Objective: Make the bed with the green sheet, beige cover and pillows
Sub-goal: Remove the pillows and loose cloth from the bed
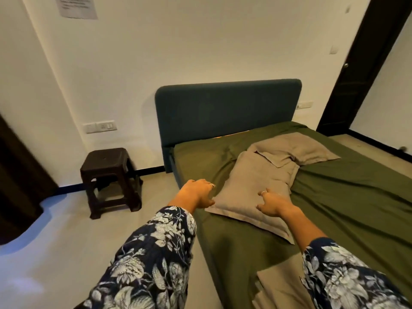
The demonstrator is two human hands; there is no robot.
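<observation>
Green sheet (347, 197) covers the mattress, spread over the whole top; shallow creases run across it toward 3 o'clock. Bed sits at 1 to 3 o'clock from where the person stands, dark blue headboard (227, 108) against the white wall at 12 o'clock.

Two beige pillows on the sheet. Near pillow (252, 186) lies at an angle, its near corner pointing toward 6 o'clock, its far end overlapping the far pillow (307, 148), which lies closer to the headboard at 1 o'clock.

Left hand (196, 192): reaching out at the near pillow's left edge, at the bed's side; fingers loosely curved, ring visible. Cannot tell whether the fingertips touch the fabric; nothing gripped.

Right hand (274, 201): over the near pillow's middle, fingers spread and bent downward, ring visible. It looks to be touching the pillow top, not closed round anything.

Both arms wear sleeves with a dark floral print (151, 259).

Beige cover (278, 288): folded, lying on the near end of the bed at 5 o'clock, partly hidden by the right sleeve.

Other: dark plastic stool (111, 175) on the floor at 10 o'clock, beside the headboard. Switch plate (99, 126) on the wall above it. Paper sheet (75, 6) stuck high on the wall at 11 o'clock. Dark door (356, 70) at 2 o'clock.
</observation>
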